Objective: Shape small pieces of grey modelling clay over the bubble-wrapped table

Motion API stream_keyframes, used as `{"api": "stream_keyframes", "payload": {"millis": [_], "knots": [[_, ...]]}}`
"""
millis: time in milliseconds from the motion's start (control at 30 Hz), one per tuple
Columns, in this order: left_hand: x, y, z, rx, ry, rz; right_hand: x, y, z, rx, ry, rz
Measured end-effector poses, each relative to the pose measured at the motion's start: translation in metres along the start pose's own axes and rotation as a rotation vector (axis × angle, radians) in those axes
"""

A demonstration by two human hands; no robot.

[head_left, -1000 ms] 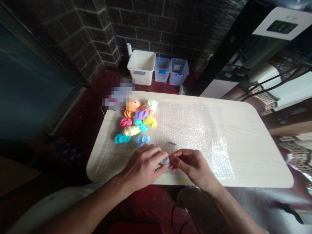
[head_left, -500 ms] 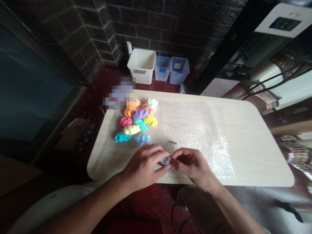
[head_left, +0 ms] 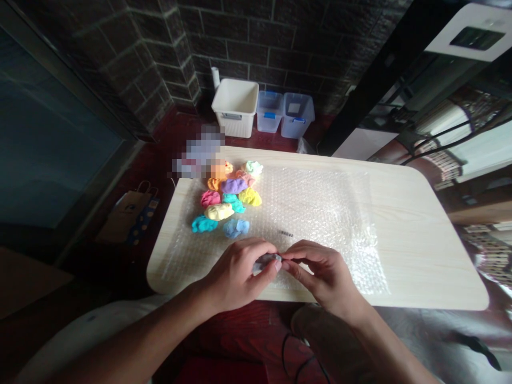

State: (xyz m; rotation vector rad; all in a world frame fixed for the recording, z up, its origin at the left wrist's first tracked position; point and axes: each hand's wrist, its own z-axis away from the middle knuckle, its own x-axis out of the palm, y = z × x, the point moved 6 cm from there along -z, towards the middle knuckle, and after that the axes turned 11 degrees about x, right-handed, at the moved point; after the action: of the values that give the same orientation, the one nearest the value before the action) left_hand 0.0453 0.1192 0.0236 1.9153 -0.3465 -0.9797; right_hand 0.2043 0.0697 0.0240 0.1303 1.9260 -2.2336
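My left hand (head_left: 236,272) and my right hand (head_left: 322,274) meet over the near edge of the table, both pinched on one small grey lump of clay (head_left: 266,261) held between their fingertips. Under them lies a sheet of bubble wrap (head_left: 316,208) spread on the pale wooden table (head_left: 408,224). A short dark strip (head_left: 285,233) lies on the wrap just beyond my fingers. Several coloured clay lumps (head_left: 228,200) sit in a cluster at the far left of the wrap, apart from both hands.
Beyond the table, a white bin (head_left: 235,107) and two clear storage boxes (head_left: 285,113) stand against the brick wall. A paper bag (head_left: 130,210) rests on the red floor to the left. A dark post and furniture rise on the right.
The view has shifted slightly. My fingers have worked the grey lump, with the right hand's fingers now stretched flatter over it. The paper bag has come into view on the left.
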Motion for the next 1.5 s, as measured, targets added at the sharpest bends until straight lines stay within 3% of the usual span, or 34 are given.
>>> {"api": "stream_keyframes", "payload": {"millis": [167, 400, 533, 667, 867, 1167, 1500], "knots": [[0.002, -0.002, -0.001, -0.117, -0.093, 0.126, 0.0, -0.011, 0.003, -0.065, 0.011, 0.095], [0.006, -0.004, 0.0, -0.162, -0.174, 0.149, 0.003, 0.0, 0.007, -0.019, 0.073, 0.182], [0.004, -0.004, -0.001, -0.168, -0.153, 0.172, 0.004, 0.005, 0.005, 0.054, 0.062, 0.065], [0.001, -0.002, -0.003, -0.169, -0.124, 0.179, 0.005, 0.002, 0.002, 0.025, 0.0, -0.071], [0.001, -0.003, -0.001, -0.176, -0.129, 0.219, 0.004, 0.002, 0.002, 0.026, -0.001, -0.048], [0.004, -0.001, 0.0, -0.144, -0.116, 0.195, 0.006, 0.011, 0.003, 0.207, 0.049, -0.042], [0.007, -0.007, 0.002, -0.148, -0.085, 0.14, 0.007, 0.02, 0.001, 0.334, -0.06, -0.205]]}}
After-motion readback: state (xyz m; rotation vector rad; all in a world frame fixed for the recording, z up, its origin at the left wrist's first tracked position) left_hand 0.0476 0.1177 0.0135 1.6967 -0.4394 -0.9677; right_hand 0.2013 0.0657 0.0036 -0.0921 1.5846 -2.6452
